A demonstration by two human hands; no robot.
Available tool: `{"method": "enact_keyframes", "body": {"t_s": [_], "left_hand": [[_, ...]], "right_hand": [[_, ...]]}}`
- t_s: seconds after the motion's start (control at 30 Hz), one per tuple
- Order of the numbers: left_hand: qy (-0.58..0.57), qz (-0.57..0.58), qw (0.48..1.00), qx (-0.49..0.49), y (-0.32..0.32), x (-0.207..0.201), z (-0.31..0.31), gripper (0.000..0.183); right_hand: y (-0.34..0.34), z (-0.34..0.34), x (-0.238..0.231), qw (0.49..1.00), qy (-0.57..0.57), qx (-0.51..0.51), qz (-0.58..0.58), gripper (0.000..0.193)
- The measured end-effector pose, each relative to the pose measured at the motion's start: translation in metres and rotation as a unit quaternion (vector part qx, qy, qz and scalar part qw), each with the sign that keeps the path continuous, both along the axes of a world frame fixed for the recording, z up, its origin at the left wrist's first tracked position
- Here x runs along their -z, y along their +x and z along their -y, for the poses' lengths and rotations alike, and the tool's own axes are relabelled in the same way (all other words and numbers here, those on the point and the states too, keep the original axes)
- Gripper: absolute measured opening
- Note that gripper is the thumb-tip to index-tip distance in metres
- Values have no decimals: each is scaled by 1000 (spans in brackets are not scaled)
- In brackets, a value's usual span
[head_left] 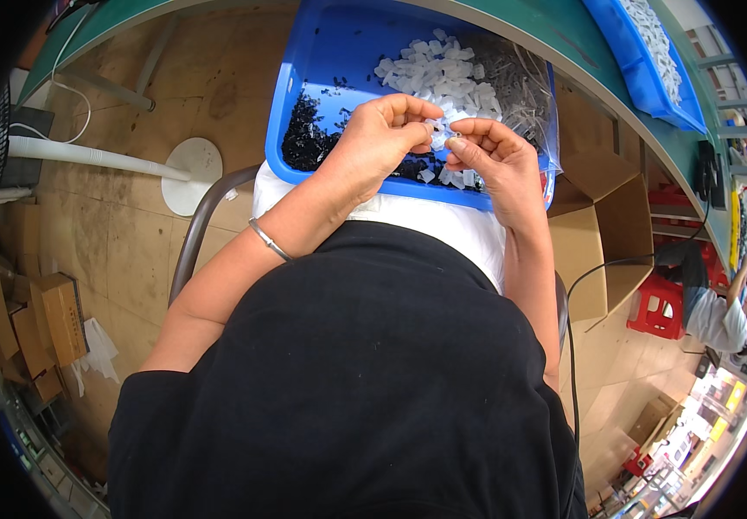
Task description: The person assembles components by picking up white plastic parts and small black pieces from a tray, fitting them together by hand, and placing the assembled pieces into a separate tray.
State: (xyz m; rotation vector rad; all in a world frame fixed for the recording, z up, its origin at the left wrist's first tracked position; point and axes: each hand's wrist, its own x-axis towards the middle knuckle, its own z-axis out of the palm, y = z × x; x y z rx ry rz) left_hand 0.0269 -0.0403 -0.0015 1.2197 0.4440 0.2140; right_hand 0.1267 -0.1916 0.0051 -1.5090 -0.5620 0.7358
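Both hands meet above a blue plastic tray (284, 95) that rests at my lap against the green table. My left hand (379, 138) pinches thumb to forefinger, with a silvery bangle on its wrist. Facing it, my right hand (499, 156) is also pinched. Small translucent white pieces lie right behind the fingertips, so what they hold cannot be made out. In the tray are a heap of translucent white plastic pieces (434, 65), a pile of tiny black parts (303, 130) at the left, and clear thin plastic strips (525, 86) at the right.
A second blue tray (641, 65) of white pieces stands on the green table (555, 26). An open cardboard box (581, 251) is at my right, a white pole base (192, 176) at my left. Farther right, a person (719, 320) sits near a red stool (657, 310).
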Motion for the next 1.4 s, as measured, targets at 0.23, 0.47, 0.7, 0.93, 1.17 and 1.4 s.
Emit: {"method": "enact_keyframes", "body": {"t_s": [0.23, 0.47, 0.7, 0.93, 1.17, 1.4], "left_hand": [[26, 4, 1000, -3, 0, 3, -1, 24], [69, -6, 998, 11, 1, -2, 2, 26], [159, 0, 986, 53, -1, -1, 2, 27], [144, -11, 987, 72, -2, -6, -1, 27], [135, -16, 989, 64, -2, -2, 2, 31], [46, -17, 998, 45, -1, 0, 1, 32]], "right_hand": [[-6, -2, -7, 1000, 6, 1, 30, 18], [-4, -3, -3, 1000, 2, -7, 21, 18], [2, 1, -2, 1000, -13, -7, 18, 17], [1, 0, 0, 998, -25, 17, 57, 14], [-4, -8, -1, 993, -73, 53, 74, 11], [-2, -7, 3, 996, -58, 42, 53, 10]]}}
